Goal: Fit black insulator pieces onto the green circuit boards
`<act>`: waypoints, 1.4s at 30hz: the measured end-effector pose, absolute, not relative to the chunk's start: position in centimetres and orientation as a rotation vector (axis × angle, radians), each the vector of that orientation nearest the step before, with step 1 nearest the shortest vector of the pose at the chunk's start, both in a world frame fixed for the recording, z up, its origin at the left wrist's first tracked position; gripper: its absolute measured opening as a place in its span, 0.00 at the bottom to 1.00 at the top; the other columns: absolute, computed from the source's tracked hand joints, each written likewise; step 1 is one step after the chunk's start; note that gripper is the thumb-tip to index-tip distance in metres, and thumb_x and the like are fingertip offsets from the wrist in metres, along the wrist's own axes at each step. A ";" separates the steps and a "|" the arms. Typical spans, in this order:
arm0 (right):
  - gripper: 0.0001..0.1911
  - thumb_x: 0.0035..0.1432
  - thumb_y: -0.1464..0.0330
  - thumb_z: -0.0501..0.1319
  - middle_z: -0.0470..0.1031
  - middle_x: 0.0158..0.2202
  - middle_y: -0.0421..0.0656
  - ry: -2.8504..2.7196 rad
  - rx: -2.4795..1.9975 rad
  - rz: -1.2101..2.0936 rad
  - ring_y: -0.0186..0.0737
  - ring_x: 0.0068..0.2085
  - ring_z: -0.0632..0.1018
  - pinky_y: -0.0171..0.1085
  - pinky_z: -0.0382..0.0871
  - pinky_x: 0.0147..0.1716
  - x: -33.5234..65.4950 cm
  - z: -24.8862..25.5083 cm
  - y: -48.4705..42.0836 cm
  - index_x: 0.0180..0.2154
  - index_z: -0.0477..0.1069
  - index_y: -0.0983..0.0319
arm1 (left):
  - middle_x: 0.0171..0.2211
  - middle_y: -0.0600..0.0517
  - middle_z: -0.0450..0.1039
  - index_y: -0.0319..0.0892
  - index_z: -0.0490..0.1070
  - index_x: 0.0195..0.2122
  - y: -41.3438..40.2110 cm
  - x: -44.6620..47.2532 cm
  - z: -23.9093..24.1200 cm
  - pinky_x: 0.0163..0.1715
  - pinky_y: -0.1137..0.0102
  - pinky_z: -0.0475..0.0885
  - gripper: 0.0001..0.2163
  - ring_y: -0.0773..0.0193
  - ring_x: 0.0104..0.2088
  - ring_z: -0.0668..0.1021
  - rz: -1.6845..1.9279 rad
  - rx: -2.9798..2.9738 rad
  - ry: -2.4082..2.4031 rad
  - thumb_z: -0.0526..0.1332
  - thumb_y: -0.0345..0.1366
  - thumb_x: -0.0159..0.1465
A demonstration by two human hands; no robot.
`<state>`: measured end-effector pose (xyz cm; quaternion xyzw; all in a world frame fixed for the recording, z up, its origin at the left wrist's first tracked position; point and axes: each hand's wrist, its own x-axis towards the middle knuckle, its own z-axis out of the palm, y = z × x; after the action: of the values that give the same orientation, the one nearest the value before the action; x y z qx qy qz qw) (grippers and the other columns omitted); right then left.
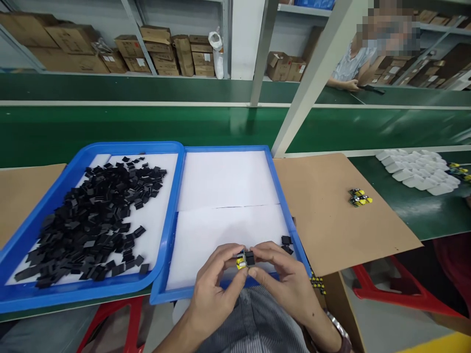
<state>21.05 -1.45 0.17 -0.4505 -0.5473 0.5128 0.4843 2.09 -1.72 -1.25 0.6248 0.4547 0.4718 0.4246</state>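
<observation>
left hand: thumb and fingers pinching a small yellow-and-metal part. right hand: thumb and fingers pinching a black piece that meets the part; whether fully seated, cannot tell. both pieces are held up between the hands, above the near side of the right-hand blue tray.

risks, as judged: uneven pressure could skew the black piece or make it spring off; fingertips cover much of the joint, so a poor fit might go unnoticed. a slip near the rim could drop it toward the lap. the right wrist passes close to loose black pieces; a careless sweep might scatter them.
</observation>
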 end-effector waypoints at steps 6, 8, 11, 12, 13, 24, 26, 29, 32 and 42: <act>0.22 0.67 0.72 0.66 0.76 0.53 0.45 -1.375 -1.065 1.203 0.44 0.55 0.78 0.43 0.76 0.55 20.0 -0.3 -2.4 0.59 0.77 0.46 | 0.52 0.47 0.79 0.51 0.74 0.60 -1.7 2.4 -1.4 0.47 0.63 0.85 0.22 0.55 0.51 0.83 1.320 1.649 1.156 0.66 0.25 0.67; 0.22 0.68 0.71 0.65 0.75 0.53 0.46 -1.364 -1.057 1.223 0.44 0.56 0.77 0.44 0.75 0.56 19.6 -0.4 -2.5 0.60 0.76 0.47 | 0.51 0.47 0.79 0.51 0.74 0.60 -1.8 2.4 -1.4 0.47 0.64 0.85 0.22 0.56 0.50 0.83 1.346 1.648 1.168 0.66 0.25 0.66; 0.21 0.69 0.70 0.64 0.74 0.55 0.46 -1.356 -1.073 1.240 0.45 0.57 0.76 0.44 0.74 0.57 19.0 -0.5 -2.9 0.61 0.75 0.47 | 0.51 0.48 0.79 0.51 0.75 0.59 -2.1 2.4 -1.4 0.46 0.65 0.85 0.22 0.57 0.50 0.84 1.371 1.618 1.184 0.66 0.25 0.66; 0.21 0.70 0.69 0.64 0.73 0.55 0.46 -1.358 -1.081 1.234 0.45 0.58 0.76 0.44 0.74 0.57 18.9 -0.5 -3.1 0.61 0.74 0.47 | 0.51 0.48 0.79 0.51 0.74 0.59 -2.2 2.5 -1.4 0.47 0.65 0.85 0.22 0.57 0.50 0.84 1.379 1.609 1.182 0.66 0.25 0.67; 0.22 0.70 0.69 0.63 0.73 0.55 0.46 -1.360 -1.089 1.225 0.45 0.58 0.75 0.44 0.74 0.57 18.7 -0.5 -3.3 0.62 0.74 0.47 | 0.51 0.48 0.79 0.51 0.74 0.59 -2.3 2.5 -1.4 0.47 0.66 0.85 0.22 0.57 0.50 0.83 1.385 1.595 1.179 0.66 0.25 0.67; 0.20 0.69 0.69 0.66 0.77 0.52 0.45 -1.272 -0.983 1.311 0.44 0.54 0.79 0.45 0.77 0.55 19.1 -1.0 -2.6 0.59 0.78 0.46 | 0.49 0.48 0.77 0.50 0.75 0.58 -2.1 2.3 -1.2 0.45 0.66 0.84 0.21 0.59 0.47 0.83 1.368 1.634 1.189 0.67 0.25 0.66; 0.19 0.68 0.69 0.67 0.77 0.53 0.45 -1.196 -0.985 1.368 0.44 0.53 0.80 0.45 0.78 0.54 19.2 -1.1 -2.6 0.57 0.79 0.47 | 0.48 0.48 0.77 0.50 0.75 0.58 -2.0 2.3 -1.1 0.46 0.65 0.83 0.21 0.59 0.48 0.82 1.370 1.661 1.215 0.67 0.25 0.65; 0.16 0.67 0.68 0.67 0.78 0.54 0.47 -1.129 -1.038 1.386 0.45 0.53 0.81 0.45 0.80 0.53 19.2 -1.2 -2.9 0.55 0.81 0.50 | 0.47 0.49 0.77 0.49 0.75 0.58 -2.0 2.4 -0.9 0.46 0.66 0.82 0.21 0.60 0.47 0.82 1.373 1.708 1.270 0.67 0.25 0.65; 0.14 0.67 0.66 0.67 0.80 0.53 0.48 -1.155 -1.086 1.357 0.47 0.52 0.81 0.45 0.81 0.51 19.2 -0.9 -3.1 0.53 0.82 0.52 | 0.46 0.49 0.77 0.49 0.75 0.58 -2.1 2.6 -0.7 0.44 0.67 0.82 0.21 0.61 0.44 0.82 1.369 1.733 1.310 0.68 0.26 0.65; 0.11 0.67 0.67 0.67 0.80 0.46 0.47 -1.222 -1.085 1.322 0.45 0.47 0.82 0.43 0.80 0.47 19.2 -0.7 -2.6 0.50 0.83 0.54 | 0.45 0.50 0.77 0.49 0.74 0.61 -2.3 2.3 -1.3 0.44 0.70 0.81 0.23 0.62 0.44 0.82 1.385 1.742 1.280 0.68 0.25 0.65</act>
<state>19.20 -2.64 -0.66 -0.4480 -0.5045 0.5458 0.4969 2.32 -2.30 -1.30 0.6508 0.4781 0.5174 0.2833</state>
